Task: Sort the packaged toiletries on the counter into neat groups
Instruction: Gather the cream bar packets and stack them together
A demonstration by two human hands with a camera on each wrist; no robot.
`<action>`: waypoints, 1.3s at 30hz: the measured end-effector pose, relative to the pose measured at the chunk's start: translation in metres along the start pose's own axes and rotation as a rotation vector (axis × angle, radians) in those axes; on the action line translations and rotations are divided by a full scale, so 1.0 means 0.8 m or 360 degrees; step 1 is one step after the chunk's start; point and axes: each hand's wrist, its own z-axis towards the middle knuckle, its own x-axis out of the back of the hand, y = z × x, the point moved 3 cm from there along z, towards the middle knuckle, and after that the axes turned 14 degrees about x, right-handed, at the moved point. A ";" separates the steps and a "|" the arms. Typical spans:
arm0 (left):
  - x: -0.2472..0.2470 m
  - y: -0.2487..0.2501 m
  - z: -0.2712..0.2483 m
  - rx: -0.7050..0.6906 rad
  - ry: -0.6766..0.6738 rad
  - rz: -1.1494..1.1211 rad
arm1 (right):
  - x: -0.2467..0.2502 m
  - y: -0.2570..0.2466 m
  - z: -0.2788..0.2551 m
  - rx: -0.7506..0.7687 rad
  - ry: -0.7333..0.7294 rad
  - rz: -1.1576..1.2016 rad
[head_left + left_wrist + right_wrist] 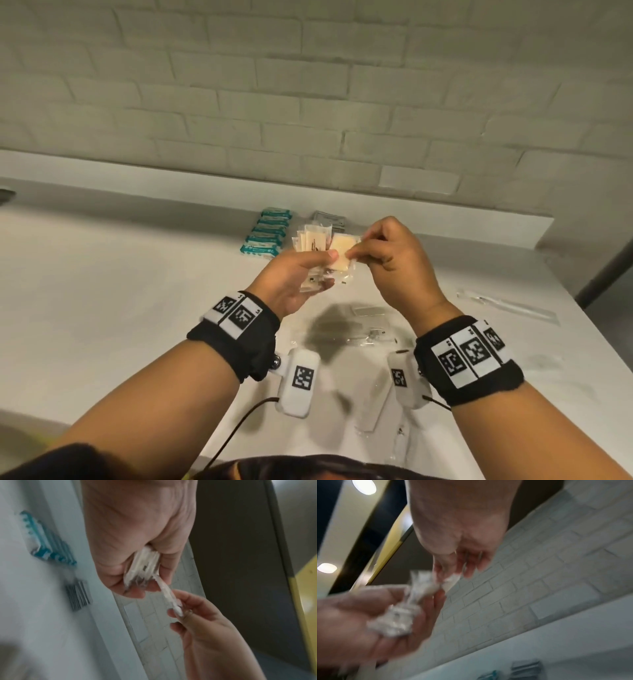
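Sachet (340,253): pinched at its right edge by right hand (394,263)
Sachet stack (313,246): gripped in left hand (291,284), touching sachet's left side
Nearer hand: right

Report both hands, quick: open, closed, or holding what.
Left hand: closed, gripping a stack of clear packets.
Right hand: closed, pinching one pale yellow packet at the stack's edge.

The head camera looks forward and down over the white tabletop (137,291) toward the far white brick wall (308,85), while both wrist cameras sit close under their palms, sharing that wall and the teal-and-white packets (51,550) lined up near it.
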 end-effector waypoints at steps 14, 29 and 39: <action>0.104 0.013 -0.036 -0.0378 0.0391 0.0740 | -0.093 -0.043 0.036 -0.0939 -0.0627 0.0661; 0.178 0.001 -0.050 -0.0115 0.0292 -0.0078 | -0.130 -0.013 0.018 -0.1177 -0.0771 0.0549; 0.200 -0.007 -0.062 0.0004 0.0241 -0.0375 | -0.226 -0.080 -0.010 -0.0588 -0.1850 0.0140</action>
